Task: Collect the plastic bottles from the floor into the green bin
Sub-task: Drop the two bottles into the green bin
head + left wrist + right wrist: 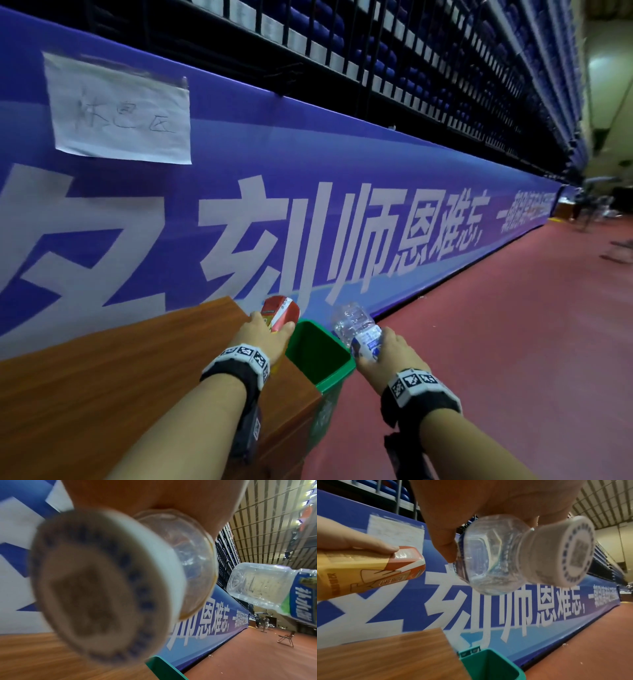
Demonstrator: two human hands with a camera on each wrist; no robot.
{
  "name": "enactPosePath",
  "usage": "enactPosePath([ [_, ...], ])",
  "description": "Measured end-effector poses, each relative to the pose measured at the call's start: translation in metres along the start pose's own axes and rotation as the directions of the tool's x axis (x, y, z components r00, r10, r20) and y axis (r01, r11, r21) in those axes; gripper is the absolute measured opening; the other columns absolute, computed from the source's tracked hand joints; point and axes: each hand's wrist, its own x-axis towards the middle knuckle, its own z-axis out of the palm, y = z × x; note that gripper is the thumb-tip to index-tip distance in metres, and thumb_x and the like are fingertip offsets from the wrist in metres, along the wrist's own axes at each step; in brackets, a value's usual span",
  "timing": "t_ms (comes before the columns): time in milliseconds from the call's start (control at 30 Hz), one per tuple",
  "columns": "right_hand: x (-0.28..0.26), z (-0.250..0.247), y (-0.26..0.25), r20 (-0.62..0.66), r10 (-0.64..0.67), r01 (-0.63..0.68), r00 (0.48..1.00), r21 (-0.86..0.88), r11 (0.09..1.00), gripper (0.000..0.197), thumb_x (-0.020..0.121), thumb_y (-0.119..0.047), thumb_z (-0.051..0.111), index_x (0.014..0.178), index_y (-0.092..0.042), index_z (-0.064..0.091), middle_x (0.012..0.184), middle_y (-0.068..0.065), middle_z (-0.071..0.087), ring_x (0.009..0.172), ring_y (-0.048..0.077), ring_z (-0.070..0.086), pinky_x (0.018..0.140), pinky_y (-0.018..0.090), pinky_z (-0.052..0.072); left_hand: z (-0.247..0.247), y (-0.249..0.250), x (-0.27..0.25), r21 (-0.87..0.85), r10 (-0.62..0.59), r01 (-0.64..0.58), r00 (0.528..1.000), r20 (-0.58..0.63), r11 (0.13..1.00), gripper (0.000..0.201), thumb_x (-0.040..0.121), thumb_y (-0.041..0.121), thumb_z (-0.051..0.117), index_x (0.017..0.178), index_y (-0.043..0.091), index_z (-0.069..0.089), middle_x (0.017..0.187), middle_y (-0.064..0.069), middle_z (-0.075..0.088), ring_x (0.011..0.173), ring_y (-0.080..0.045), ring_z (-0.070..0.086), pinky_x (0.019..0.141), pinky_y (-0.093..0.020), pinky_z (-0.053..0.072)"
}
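Observation:
The green bin (334, 377) stands open on the red floor against a wooden cabinet (120, 377). My left hand (265, 332) grips a red and yellow labelled bottle (281, 312) just above the bin's left rim, base pointing away from me. Its white cap (102, 581) fills the left wrist view. My right hand (392, 347) grips a clear bottle with a blue label (358, 325) over the bin's right rim. That clear bottle (491, 561) and its white cap (570, 551) hang above the bin (489, 665), with the labelled bottle (359, 573) to their left.
A long blue banner wall (342, 205) runs behind the bin, with a paper note (118, 109) taped on it. Red floor (513, 325) stretches to the right. Far off stand a folding chair (286, 639) and some people. Railings and blue seats rise above the banner.

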Motion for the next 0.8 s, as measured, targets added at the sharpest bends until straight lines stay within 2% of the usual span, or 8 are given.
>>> enactPosePath([
  [100, 0.067, 0.018, 0.002, -0.011, 0.034, -0.034, 0.999, -0.008, 0.999, 0.051, 0.084, -0.064, 0.049, 0.113, -0.023, 0.045, 0.115, 0.004, 0.057, 0.104, 0.029, 0.061, 0.084, 0.039, 0.05, 0.024, 0.014, 0.069, -0.001, -0.018, 0.018, 0.999, 0.041, 1.0, 0.069, 0.086, 0.064, 0.054, 0.129, 0.011, 0.042, 0.113, -0.012, 0.063, 0.099, -0.032, 0.065, 0.082, -0.036, 0.053],
  [167, 0.098, 0.037, 0.011, 0.033, 0.064, -0.063, 0.997, -0.029, 0.998, 0.05, 0.085, -0.063, 0.049, 0.113, -0.022, 0.045, 0.115, 0.006, 0.057, 0.103, 0.03, 0.061, 0.083, 0.039, 0.05, 0.044, 0.021, 0.103, 0.032, -0.034, 0.032, 0.997, 0.068, 0.999, 0.069, 0.086, 0.064, 0.054, 0.127, 0.01, 0.044, 0.112, -0.013, 0.064, 0.099, -0.033, 0.064, 0.084, -0.037, 0.053],
  [267, 0.151, 0.062, 0.028, 0.065, 0.084, -0.083, 0.994, -0.023, 0.996, 0.051, 0.084, -0.063, 0.049, 0.113, -0.021, 0.046, 0.114, 0.006, 0.057, 0.101, 0.03, 0.061, 0.082, 0.039, 0.05, 0.072, 0.035, 0.153, 0.086, -0.037, 0.03, 0.996, 0.079, 0.996, 0.069, 0.087, 0.064, 0.054, 0.126, 0.008, 0.044, 0.115, -0.014, 0.063, 0.102, -0.034, 0.063, 0.081, -0.035, 0.049],
  [400, 0.234, 0.094, 0.055, 0.105, 0.097, -0.096, 0.99, -0.012, 0.995, 0.05, 0.085, -0.063, 0.049, 0.111, -0.02, 0.046, 0.113, 0.007, 0.057, 0.101, 0.031, 0.061, 0.083, 0.04, 0.05, 0.113, 0.057, 0.224, 0.094, -0.094, 0.088, 0.993, 0.065, 0.992, 0.074, 0.085, 0.065, 0.055, 0.129, 0.007, 0.042, 0.119, -0.017, 0.062, 0.106, -0.036, 0.061, 0.089, -0.04, 0.05],
  [533, 0.334, 0.115, 0.083, 0.141, 0.061, -0.064, 0.988, 0.016, 0.998, 0.049, 0.086, -0.059, 0.051, 0.114, -0.02, 0.046, 0.116, 0.008, 0.057, 0.105, 0.031, 0.061, 0.086, 0.04, 0.049, 0.147, 0.094, 0.3, 0.076, -0.15, 0.151, 0.989, -0.014, 0.986, 0.073, 0.087, 0.064, 0.053, 0.131, 0.007, 0.04, 0.116, -0.017, 0.061, 0.104, -0.036, 0.061, 0.087, -0.039, 0.05],
  [667, 0.427, 0.129, 0.102, 0.235, 0.01, -0.011, 0.972, 0.001, 1.0, 0.049, 0.083, -0.06, 0.05, 0.113, -0.021, 0.045, 0.116, 0.006, 0.057, 0.106, 0.029, 0.06, 0.089, 0.04, 0.049, 0.171, 0.135, 0.364, 0.007, -0.226, 0.227, 0.972, -0.063, 0.974, 0.071, 0.088, 0.063, 0.05, 0.131, 0.009, 0.038, 0.118, -0.017, 0.059, 0.103, -0.036, 0.06, 0.09, -0.042, 0.051],
  [800, 0.498, 0.153, 0.099, 0.34, -0.076, 0.1, 0.937, -0.054, 0.994, 0.054, 0.079, -0.065, 0.05, 0.115, -0.025, 0.046, 0.118, 0.002, 0.055, 0.11, 0.027, 0.058, 0.088, 0.038, 0.047, 0.187, 0.147, 0.414, -0.045, -0.3, 0.297, 0.948, -0.103, 0.954, 0.068, 0.087, 0.063, 0.052, 0.128, 0.01, 0.04, 0.107, -0.011, 0.057, 0.094, -0.033, 0.061, 0.084, -0.038, 0.052],
])
